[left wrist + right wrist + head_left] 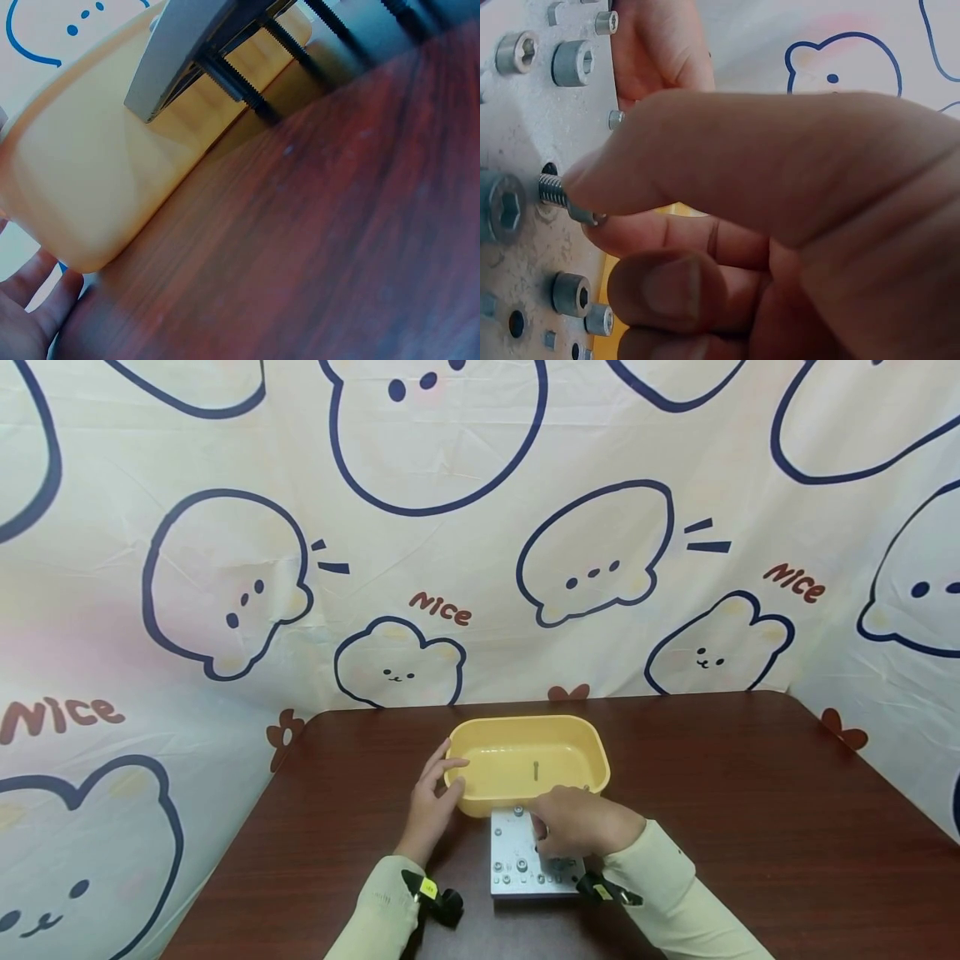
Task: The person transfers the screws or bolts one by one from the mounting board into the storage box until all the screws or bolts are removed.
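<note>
The right hand (pixel 585 820) pinches a small, shiny silver metal screw (pixel 553 190) between thumb and finger. The screw's ridged end is right by a hole in a flat, silver metal plate (pixel 512 847). The left hand (pixel 430 810), fingers loose, touches a yellow, rounded plastic tub (pixel 474 805). A thin metal bolt (pixel 536 771) lies inside.

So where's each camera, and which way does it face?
Head: worn there, looking forward and down at yellow basin, metal plate; left hand, right hand, sleeves show.
Left wrist: worn there, facing basin wall and plate edge; left hand shows.
Right wrist: worn there, facing a bolt pinched by the right hand; left hand beyond.
Head and left wrist share basin and plate.
</note>
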{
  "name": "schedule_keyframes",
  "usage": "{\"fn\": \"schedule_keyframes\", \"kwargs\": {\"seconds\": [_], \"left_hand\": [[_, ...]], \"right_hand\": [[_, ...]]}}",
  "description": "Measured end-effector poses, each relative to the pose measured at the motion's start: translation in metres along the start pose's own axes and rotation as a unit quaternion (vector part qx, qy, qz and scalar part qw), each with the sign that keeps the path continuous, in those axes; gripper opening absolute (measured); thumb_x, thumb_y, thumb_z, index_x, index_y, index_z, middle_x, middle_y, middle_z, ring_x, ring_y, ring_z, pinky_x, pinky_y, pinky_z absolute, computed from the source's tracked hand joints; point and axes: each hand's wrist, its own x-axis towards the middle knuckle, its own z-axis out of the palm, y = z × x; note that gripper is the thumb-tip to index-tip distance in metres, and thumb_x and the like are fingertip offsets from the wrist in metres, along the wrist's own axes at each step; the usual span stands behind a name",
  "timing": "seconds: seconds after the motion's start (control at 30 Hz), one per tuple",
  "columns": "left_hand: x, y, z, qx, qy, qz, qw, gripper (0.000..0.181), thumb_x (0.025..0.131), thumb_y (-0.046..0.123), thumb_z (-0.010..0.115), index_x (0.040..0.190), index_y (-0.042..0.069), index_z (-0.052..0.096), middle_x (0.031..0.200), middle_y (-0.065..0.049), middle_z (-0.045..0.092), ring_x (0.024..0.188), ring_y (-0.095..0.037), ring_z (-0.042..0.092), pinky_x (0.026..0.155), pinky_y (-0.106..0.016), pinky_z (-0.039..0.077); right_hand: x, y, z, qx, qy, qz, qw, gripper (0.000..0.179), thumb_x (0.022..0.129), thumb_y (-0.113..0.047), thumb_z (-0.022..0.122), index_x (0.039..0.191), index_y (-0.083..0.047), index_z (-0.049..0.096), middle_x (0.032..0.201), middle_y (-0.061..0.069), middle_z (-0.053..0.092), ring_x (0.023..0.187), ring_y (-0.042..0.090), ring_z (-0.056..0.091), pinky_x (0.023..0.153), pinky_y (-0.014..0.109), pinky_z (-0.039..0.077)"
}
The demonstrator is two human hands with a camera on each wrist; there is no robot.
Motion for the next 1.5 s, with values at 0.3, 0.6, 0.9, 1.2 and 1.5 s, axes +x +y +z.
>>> {"fn": "schedule_keyframes", "kwargs": {"seconds": [0.3, 0.6, 0.9, 1.2, 1.5], "left_hand": [[0.0, 0.0009, -0.0005, 0.001, 0.0, -0.014, 0.9999, 0.026, 0.092, 0.016, 0.059, 0.117, 0.016, 0.067, 0.148, 0.023, 0.033, 0.142, -0.014, 0.024, 0.109, -0.045, 0.035], [0.0, 0.0016, -0.0006, 0.007, 0.001, -0.02, 0.9998, 0.027, 0.091, 0.018, 0.059, 0.117, 0.018, 0.067, 0.148, 0.023, 0.033, 0.142, -0.015, 0.024, 0.108, -0.044, 0.036], [0.0008, -0.0003, -0.0005, 0.004, 0.0, -0.02, 0.9998, 0.026, 0.091, 0.018, 0.06, 0.116, 0.017, 0.067, 0.147, 0.025, 0.033, 0.142, -0.014, 0.023, 0.109, -0.044, 0.034], [0.0009, -0.0003, -0.0003, 0.001, 0.0, -0.02, 0.9998, 0.026, 0.091, 0.017, 0.059, 0.116, 0.017, 0.067, 0.147, 0.025, 0.033, 0.142, -0.013, 0.024, 0.11, -0.044, 0.033], [0.0004, 0.0005, -0.0001, 0.0, 0.0, -0.012, 0.9999, 0.027, 0.091, 0.015, 0.059, 0.117, 0.014, 0.067, 0.15, 0.019, 0.033, 0.143, -0.017, 0.023, 0.109, -0.046, 0.034]], "right_hand": [[0.0005, 0.0017, -0.0016, 0.005, -0.008, 0.007, 0.9999, 0.017, 0.078, -0.011, 0.069, 0.071, -0.019, 0.056, 0.062, -0.008, 0.053, 0.055, 0.008, 0.051, 0.052, 0.025, 0.043], [0.0003, 0.0024, -0.0027, 0.011, -0.007, 0.012, 0.9998, 0.015, 0.079, -0.012, 0.067, 0.071, -0.019, 0.056, 0.064, -0.006, 0.054, 0.058, 0.01, 0.051, 0.052, 0.025, 0.043], [0.001, 0.0025, -0.0033, 0.008, 0.007, 0.01, 0.9999, 0.012, 0.079, -0.013, 0.067, 0.075, -0.018, 0.056, 0.067, -0.006, 0.054, 0.059, 0.01, 0.051, 0.052, 0.024, 0.043], [0.0028, 0.0031, -0.0042, 0.004, 0.012, 0.009, 0.9999, 0.008, 0.079, -0.016, 0.067, 0.079, -0.019, 0.059, 0.067, -0.007, 0.054, 0.06, 0.011, 0.051, 0.053, 0.025, 0.043], [0.0033, 0.0022, -0.0047, 0.002, 0.018, 0.012, 0.9998, 0.009, 0.08, -0.018, 0.068, 0.08, -0.018, 0.059, 0.067, -0.007, 0.054, 0.061, 0.011, 0.051, 0.054, 0.025, 0.043]]}}
